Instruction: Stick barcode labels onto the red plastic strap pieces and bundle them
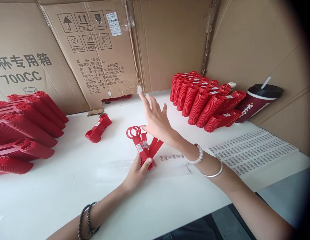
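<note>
My left hand [137,171] grips several red plastic cup carriers [142,146], flat straps with ring ends, by their lower end. They fan out above my thumb, and at least two bear small white barcode labels. Over the fan, my right hand [157,120] is raised with its fingers spread. A small white label [139,89] sits at its index fingertip, apparently stuck there. The right thumb is close to the upper rings; whether it touches them I cannot tell. Below the right wrist lies a strip of barcode labels [171,157] on pale backing.
Stacked red carriers stand at the left [32,123] and back right [195,100]. One small bundle [98,128] lies left of centre. Label sheets [252,150] lie at right, near a dark lidded cup [257,103] with a straw. Cardboard walls [170,43] enclose the back.
</note>
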`<act>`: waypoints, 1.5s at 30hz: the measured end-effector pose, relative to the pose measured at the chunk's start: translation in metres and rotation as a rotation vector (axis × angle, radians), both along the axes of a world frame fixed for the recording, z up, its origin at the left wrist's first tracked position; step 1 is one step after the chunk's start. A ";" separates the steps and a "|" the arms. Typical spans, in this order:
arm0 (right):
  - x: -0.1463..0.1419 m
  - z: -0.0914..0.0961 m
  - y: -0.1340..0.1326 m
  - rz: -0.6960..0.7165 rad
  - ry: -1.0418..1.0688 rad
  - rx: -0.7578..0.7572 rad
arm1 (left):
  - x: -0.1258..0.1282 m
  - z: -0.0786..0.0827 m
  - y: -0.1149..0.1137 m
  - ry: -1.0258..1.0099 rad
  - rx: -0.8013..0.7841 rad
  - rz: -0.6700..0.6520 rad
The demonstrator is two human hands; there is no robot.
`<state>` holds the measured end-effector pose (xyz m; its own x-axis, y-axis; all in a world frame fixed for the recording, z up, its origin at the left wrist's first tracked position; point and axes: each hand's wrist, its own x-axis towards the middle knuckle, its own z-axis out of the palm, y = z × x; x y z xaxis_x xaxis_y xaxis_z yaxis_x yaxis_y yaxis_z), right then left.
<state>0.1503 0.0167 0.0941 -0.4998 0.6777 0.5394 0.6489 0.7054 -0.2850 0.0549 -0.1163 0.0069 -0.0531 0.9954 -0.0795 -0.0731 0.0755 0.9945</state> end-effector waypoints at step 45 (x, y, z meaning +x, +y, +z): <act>0.006 -0.011 -0.015 0.325 0.026 -0.647 | -0.005 -0.002 0.010 -0.531 -0.101 0.280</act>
